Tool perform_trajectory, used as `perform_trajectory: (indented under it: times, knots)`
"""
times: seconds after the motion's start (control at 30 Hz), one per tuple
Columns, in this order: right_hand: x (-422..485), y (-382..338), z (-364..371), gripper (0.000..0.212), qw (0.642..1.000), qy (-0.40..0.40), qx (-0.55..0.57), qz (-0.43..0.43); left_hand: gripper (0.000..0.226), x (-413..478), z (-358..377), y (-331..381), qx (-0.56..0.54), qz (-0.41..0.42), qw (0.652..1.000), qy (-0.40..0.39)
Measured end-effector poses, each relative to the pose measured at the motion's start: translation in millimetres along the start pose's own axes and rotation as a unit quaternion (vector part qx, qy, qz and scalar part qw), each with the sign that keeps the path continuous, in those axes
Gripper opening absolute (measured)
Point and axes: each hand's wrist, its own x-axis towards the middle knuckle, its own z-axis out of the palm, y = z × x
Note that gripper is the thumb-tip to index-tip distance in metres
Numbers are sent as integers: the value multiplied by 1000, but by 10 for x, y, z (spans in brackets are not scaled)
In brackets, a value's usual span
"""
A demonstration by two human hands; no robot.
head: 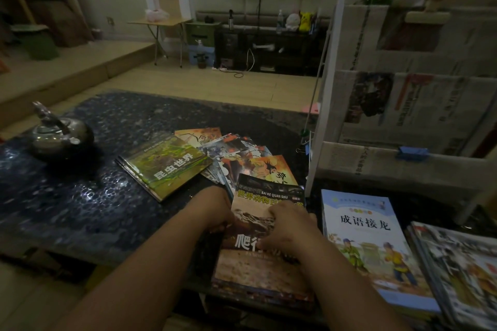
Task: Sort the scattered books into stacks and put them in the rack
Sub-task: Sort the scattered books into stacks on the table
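Brown book (258,273), seemingly gripped: left hand (212,207), right hand (293,231).

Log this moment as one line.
left hand: grips left edge of brown book | right hand: rests on its cover | green book, loose pile: on table

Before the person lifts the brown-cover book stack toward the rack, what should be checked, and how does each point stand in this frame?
1. Left hand grips the brown-cover book stack at its left edge: ok.
2. Right hand has a firm hold: cannot tell; it rests on the cover.
3. Stack edges squared: cannot tell; the hands cover part of them.
4. Rack pocket free to take the stack: cannot tell; the newspaper-lined pockets hide their insides.
5. All books sorted: not ok; the fanned comics lie loose behind the stack.
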Motion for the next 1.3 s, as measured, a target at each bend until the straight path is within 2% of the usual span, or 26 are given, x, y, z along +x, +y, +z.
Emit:
perform_trajectory:
  times: [0.23, 0.37, 0.53, 0.67, 0.8, 0.93, 1.1, 1.3]
  knots:
    - [5, -11, -15, 88, 1000, -6, 1, 3, 23, 50, 11, -37, 28, 13, 1000, 6]
    - [1, -3, -17, 80, 1000, 8, 13, 4, 29, 73, -3, -78, 17, 21, 999, 37]
    - [21, -36, -42, 65, 994, 60, 94, 5, 27, 171, -47, -229, 11, 7, 993, 118]
    - [62, -115, -76, 56, 988, 84, 133, -4, 44, 302, -105, -411, 78, -1, 977, 197]
    - [89, -169, -78, 56, 983, 84, 164, -7, 55, 391, -121, -586, 138, -47, 962, 231]
    - [119, -201, -79, 55, 979, 85, 185, -7, 52, 486, -130, -748, 134, -22, 950, 283]
    - [155, -199, -76, 53, 975, 88, 205, -4, 52, 569, -113, -891, 98, -41, 954, 281]
    - [154, -219, -66, 53, 974, 91, 208, -3, 23, 518, -113, -831, 220, -58, 919, 323]
